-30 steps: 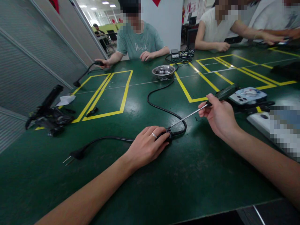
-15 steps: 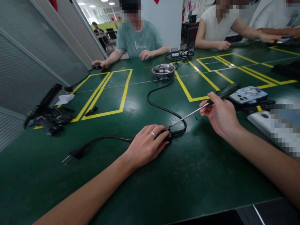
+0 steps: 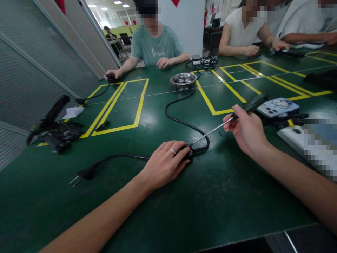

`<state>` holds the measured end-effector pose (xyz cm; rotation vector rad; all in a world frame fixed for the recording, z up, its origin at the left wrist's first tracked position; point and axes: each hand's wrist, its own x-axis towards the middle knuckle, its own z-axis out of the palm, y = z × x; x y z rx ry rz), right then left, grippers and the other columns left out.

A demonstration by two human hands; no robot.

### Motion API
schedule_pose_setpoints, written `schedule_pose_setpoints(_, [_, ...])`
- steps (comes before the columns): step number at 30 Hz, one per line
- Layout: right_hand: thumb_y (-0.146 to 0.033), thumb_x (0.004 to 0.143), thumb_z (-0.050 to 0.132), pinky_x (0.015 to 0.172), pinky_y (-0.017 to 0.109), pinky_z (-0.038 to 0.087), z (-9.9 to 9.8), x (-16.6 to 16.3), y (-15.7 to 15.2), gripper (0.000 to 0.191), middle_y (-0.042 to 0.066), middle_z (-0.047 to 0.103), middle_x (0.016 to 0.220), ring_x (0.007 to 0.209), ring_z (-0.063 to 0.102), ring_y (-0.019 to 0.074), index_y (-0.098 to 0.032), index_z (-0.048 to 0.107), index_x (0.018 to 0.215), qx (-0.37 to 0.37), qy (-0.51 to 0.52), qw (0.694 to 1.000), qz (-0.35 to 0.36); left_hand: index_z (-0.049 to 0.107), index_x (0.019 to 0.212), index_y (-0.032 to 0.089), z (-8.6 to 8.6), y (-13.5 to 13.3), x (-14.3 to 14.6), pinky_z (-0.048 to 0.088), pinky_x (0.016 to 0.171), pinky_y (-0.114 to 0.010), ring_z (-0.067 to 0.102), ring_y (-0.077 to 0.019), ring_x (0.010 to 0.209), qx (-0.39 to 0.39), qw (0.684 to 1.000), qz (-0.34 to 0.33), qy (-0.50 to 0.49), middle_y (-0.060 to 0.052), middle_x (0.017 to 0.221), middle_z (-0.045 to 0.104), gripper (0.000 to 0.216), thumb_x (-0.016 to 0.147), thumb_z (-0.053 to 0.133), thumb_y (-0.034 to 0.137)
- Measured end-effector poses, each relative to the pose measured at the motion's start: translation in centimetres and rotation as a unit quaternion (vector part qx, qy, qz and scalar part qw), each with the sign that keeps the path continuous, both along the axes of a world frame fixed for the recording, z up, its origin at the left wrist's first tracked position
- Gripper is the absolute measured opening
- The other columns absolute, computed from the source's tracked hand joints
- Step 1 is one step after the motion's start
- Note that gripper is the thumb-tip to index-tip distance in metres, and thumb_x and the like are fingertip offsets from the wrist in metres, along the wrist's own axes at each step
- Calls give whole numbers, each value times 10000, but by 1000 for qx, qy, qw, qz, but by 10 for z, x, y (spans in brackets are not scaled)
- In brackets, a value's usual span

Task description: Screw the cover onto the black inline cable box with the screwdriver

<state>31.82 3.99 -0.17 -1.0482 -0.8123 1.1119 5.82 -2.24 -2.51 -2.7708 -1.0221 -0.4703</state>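
Observation:
My left hand (image 3: 167, 162), with a ring on one finger, is closed over a small black cord-mounted part (image 3: 190, 153) and holds it on the green table (image 3: 216, 207). Most of that part is hidden under the fingers. From it a black power cord (image 3: 181, 121) loops away to the right and back, and on the left it runs to a two-pin plug (image 3: 85, 173). My right hand (image 3: 246, 128) grips a screwdriver (image 3: 254, 102) with a dark handle. Its metal shaft slants down to the left, and the tip meets the black part beside my left fingertips.
A steel bowl (image 3: 183, 80) with small dark pieces stands mid-table. A tiny screw (image 3: 220, 133) lies near the shaft. A phone (image 3: 279, 106) and a white device (image 3: 306, 146) are at right, black parts (image 3: 56, 130) at left. Across the table sits a person (image 3: 158, 45) handling a corded black piece.
My hands and the screwdriver have barely moved. Across the table, the person's hand at left has shifted the black piece slightly. At far right, another person's arm has drawn back leftward.

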Motion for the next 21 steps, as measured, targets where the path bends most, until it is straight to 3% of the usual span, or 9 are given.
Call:
schedule_pose_setpoints(16, [-378, 864, 631, 441, 225, 483, -3, -2, -2, 202, 3, 653, 643, 457, 581, 102, -197, 550, 826, 12, -8, 1000, -5, 507, 1265, 133, 0, 1, 1, 513, 927, -453, 567, -271, 1123, -32, 999, 6, -9, -150, 1277, 565, 342, 960, 510, 288])
schedule_pose_setpoints(21, [-427, 845, 651, 412, 241, 477, 0, -3, -4, 240, -16, 643, 620, 433, 575, 115, -215, 541, 868, 57, -55, 997, -26, 495, 1279, 146, 0, 1, 1, 503, 941, -467, 563, -271, 1135, -50, 999, 12, -6, -147, 1290, 558, 348, 965, 499, 298])
